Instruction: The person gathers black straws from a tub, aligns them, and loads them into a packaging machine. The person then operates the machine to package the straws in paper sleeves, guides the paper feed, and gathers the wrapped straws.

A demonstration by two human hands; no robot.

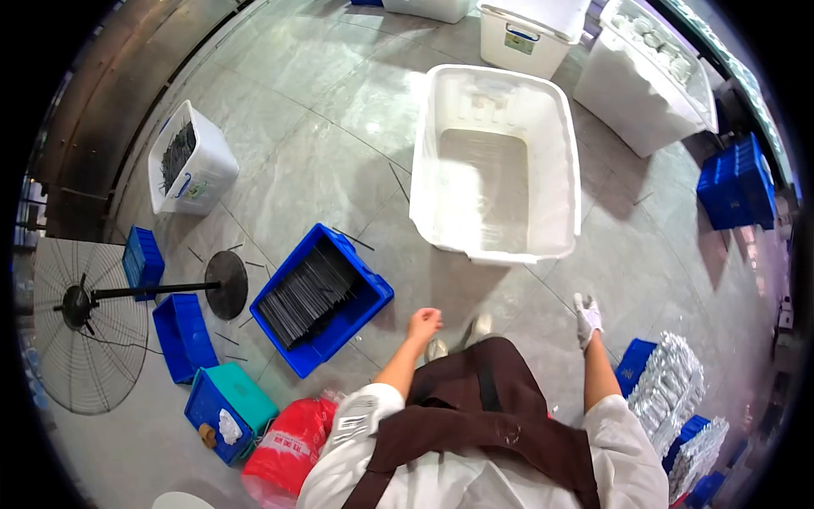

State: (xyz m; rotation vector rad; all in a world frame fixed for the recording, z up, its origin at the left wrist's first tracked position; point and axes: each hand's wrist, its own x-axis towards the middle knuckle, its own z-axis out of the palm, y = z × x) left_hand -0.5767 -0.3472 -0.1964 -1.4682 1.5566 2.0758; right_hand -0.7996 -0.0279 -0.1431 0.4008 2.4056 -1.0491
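Note:
My bare left hand [426, 323] hangs in front of my brown apron [500, 382] with its fingers curled, and I see nothing in it. Nearest to it is a blue crate [373, 297] on the floor, partly filled with thin black sticks [305, 293]. My right hand [587, 318] wears a white glove and is held out over the floor, fingers apart and nothing in them. Ahead of both hands stands a large white tub [555, 170] with a bare inner bottom. Neither hand touches a container.
A white bin [216, 165] of black sticks stands left. A floor fan [89, 310], blue crates [182, 339] and a red bag [292, 441] lie lower left. White bins [636, 93] line the back right. Silvery bundles [670, 390] sit right. Loose sticks [354, 238] lie on the floor.

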